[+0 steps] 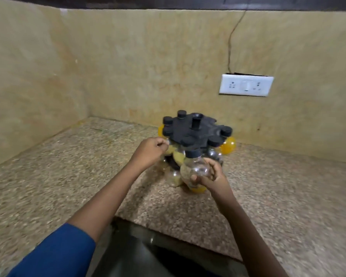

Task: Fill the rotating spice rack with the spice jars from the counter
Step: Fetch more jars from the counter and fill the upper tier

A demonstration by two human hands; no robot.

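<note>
A black rotating spice rack (194, 132) stands on the granite counter (68, 176) near the back wall, with a central post and several black-capped jars hanging around its rim. My right hand (213, 176) grips a clear round jar with a black cap (195, 168) at the rack's near edge, its cap just under the rim. My left hand (152, 149) touches the rack's left side with fingers curled; what it pinches is hidden. More jars with yellow and orange contents (228, 145) sit lower in the rack.
A white socket plate (246, 85) with a thin cable running up is on the beige back wall at the right. A dark sink opening (140, 252) lies at the counter's near edge below my arms. The wall corner is to the left.
</note>
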